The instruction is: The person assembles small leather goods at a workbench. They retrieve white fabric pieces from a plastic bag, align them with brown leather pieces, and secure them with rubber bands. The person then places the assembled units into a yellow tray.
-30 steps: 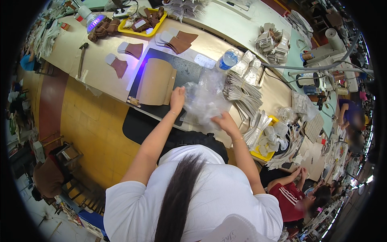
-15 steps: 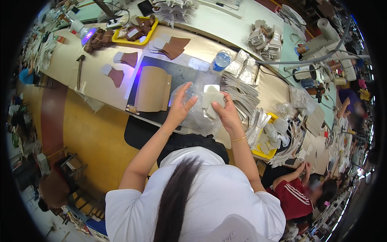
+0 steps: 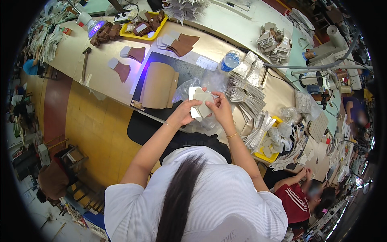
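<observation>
A small stack of flat cream-white pieces (image 3: 202, 97) is held up over the near edge of the table. My left hand (image 3: 183, 112) grips it from the left, thumb laid across the top piece. From the other side my right hand (image 3: 222, 110) pinches the stack between thumb and fingers. The pieces are fanned a little, so their edges do not line up. Beneath and behind them, a crumpled clear plastic bag (image 3: 215, 82) lies on a dark board (image 3: 183, 64). Just left of my hands, a curved sheet of brown card (image 3: 158, 85) rests on that board.
Bundled grey-white strips (image 3: 244, 90) lie to the right, near a yellow tray (image 3: 264, 155) of pale scraps. A clear blue-tinted jar (image 3: 230, 61) stands behind. Brown pieces (image 3: 185, 43), another yellow tray (image 3: 155, 32), a hammer (image 3: 85, 64) and a lit lamp (image 3: 94, 27) are at left.
My left hand, open and apart from the stack before, has come over and closed on it. The stack has moved slightly left, toward that hand. The whole view has shifted a little.
</observation>
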A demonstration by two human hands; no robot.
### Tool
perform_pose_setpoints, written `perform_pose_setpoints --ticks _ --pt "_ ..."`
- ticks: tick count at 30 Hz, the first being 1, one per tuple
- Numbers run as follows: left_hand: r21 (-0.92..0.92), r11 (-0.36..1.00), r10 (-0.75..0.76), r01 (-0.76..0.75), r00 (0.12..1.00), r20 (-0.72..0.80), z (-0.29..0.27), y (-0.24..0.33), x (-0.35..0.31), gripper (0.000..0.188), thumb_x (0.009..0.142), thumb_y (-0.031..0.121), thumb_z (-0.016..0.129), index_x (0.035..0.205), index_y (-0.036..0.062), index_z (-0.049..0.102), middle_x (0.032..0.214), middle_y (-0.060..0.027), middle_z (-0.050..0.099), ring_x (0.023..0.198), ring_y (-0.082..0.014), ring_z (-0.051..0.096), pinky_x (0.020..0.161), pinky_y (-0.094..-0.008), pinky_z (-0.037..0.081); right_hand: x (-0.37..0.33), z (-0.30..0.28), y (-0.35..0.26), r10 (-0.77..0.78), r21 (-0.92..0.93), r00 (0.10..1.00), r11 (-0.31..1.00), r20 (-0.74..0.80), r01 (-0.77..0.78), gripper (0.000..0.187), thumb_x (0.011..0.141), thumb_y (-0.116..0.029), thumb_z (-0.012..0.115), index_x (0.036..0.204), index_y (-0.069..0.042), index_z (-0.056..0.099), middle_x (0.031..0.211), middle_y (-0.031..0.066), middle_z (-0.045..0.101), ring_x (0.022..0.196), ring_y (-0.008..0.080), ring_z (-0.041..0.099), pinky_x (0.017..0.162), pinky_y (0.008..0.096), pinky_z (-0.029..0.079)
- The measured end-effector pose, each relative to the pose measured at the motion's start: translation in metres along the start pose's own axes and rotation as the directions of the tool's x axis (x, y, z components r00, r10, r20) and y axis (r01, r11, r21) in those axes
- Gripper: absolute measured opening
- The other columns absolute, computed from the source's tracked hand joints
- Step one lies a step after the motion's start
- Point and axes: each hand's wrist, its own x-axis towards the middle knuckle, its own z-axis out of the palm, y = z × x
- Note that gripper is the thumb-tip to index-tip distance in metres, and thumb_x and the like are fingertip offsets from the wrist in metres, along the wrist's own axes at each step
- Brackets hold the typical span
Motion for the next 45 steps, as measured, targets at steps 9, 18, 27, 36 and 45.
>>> perform_pose_setpoints --ticks 9,18,27,36,45 --pt "0.245 0.962 0.138 -0.118 0.988 -0.068 -0.007 0.001 0.017 0.054 0.088 0.004 0.06 0.139 0.0092 0.042 0.123 -0.0117 0.057 0.104 -0.0257 0.064 0.087 -0.0384 0.054 0.004 -0.026 -0.002 0.192 0.682 0.977 0.702 0.092 -0.202 0.037 0.087 -0.017 0.072 0.115 -0.007 0.052 0.089 0.0034 0.064 0.071 0.0092 0.06 0.058 0.0198 0.045" --pt "0.318 0.948 0.036 -0.004 0.995 -0.097 -0.002 0.0 0.017 0.053 0.087 0.007 0.064 0.136 0.0047 0.043 0.121 -0.0155 0.059 0.107 -0.0275 0.062 0.086 -0.0374 0.055 0.021 -0.013 0.056 0.013 0.378 0.963 0.921 -0.269 0.094 0.026 0.088 -0.019 0.071 0.107 -0.005 0.06 0.095 0.0021 0.065 0.079 0.0093 0.061 0.064 0.0236 0.048" --pt "-0.059 0.989 0.129 -0.135 0.986 -0.106 -0.004 0.004 0.019 0.056 0.089 0.006 0.058 0.14 0.0078 0.035 0.124 -0.0205 0.056 0.113 -0.033 0.058 0.098 -0.0458 0.048 0.002 -0.042 0.004 0.199 0.76 0.968 0.603 0.151 -0.242 0.018 0.094 -0.02 0.064 0.106 -0.007 0.059 0.098 0.0018 0.066 0.079 0.0098 0.06 0.068 0.026 0.052" --pt "0.073 0.937 0.347 -0.341 0.931 -0.11 0.014 -0.007 0.024 0.053 0.093 0.009 0.058 0.141 0.0082 0.033 0.131 -0.0193 0.051 0.122 -0.0332 0.053 0.101 -0.0451 0.047 -0.004 0.009 0.024 0.224 0.595 0.971 0.793 -0.089 -0.128 0.025 0.088 -0.02 0.072 0.102 -0.008 0.054 0.1 0.004 0.063 0.089 0.011 0.059 0.078 0.0281 0.048" --pt "0.119 0.985 0.142 -0.123 0.977 -0.16 0.006 0.007 0.024 0.053 0.09 0.006 0.063 0.138 0.0047 0.041 0.131 -0.0155 0.051 0.116 -0.0279 0.056 0.091 -0.0434 0.054 0.012 -0.028 -0.006 0.071 0.513 0.967 0.856 -0.246 0.068 0.041 0.082 -0.012 0.076 0.113 -0.002 0.053 0.099 0.0053 0.056 0.085 0.0111 0.056 0.073 0.0249 0.049"
